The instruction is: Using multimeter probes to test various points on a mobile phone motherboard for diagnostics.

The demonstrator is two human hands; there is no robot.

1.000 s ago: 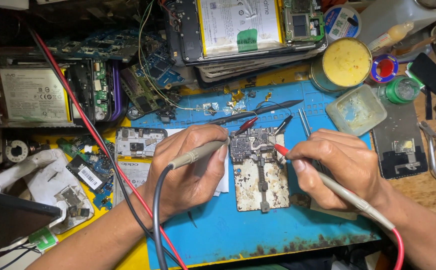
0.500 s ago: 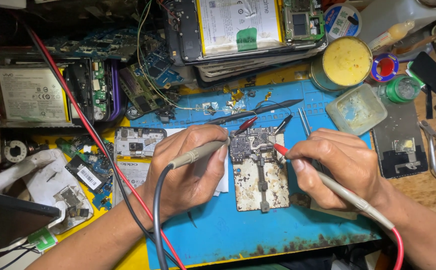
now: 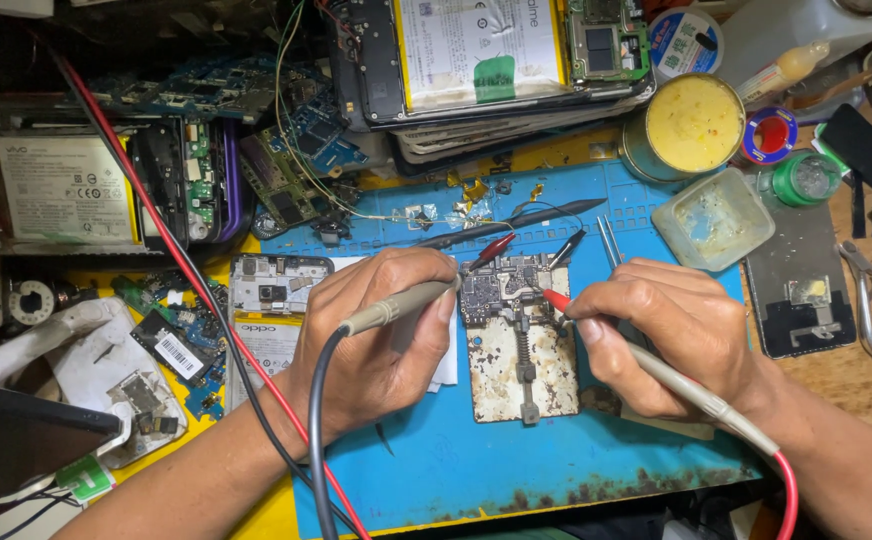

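Left hand (image 3: 381, 335) closed around a grey test probe (image 3: 396, 308), black lead trailing down toward the near edge. Right hand (image 3: 671, 335) closed around a second probe (image 3: 686, 390), red-tipped, red lead running off at the lower right. Both tips brought onto a small circuit board (image 3: 501, 290), clamped at the top of a worn, rust-speckled metal holder (image 3: 524, 365). Holder laid flat on a blue work mat (image 3: 456, 460), roughly mid-tabletop, between the two hands. A red clip and a black clip seen at the board's upper edge, just beside the left fingertips.

Around the mat: a round tin of yellow paste (image 3: 694, 125) at the upper right, a cloudy square plastic dish (image 3: 713, 218) just below it, tweezers (image 3: 611, 240) near the dish. Opened phones with exposed batteries (image 3: 476, 50) stacked along the far side, another (image 3: 66, 190) at the left. A phone back panel (image 3: 271, 320) tucked under the left wrist.
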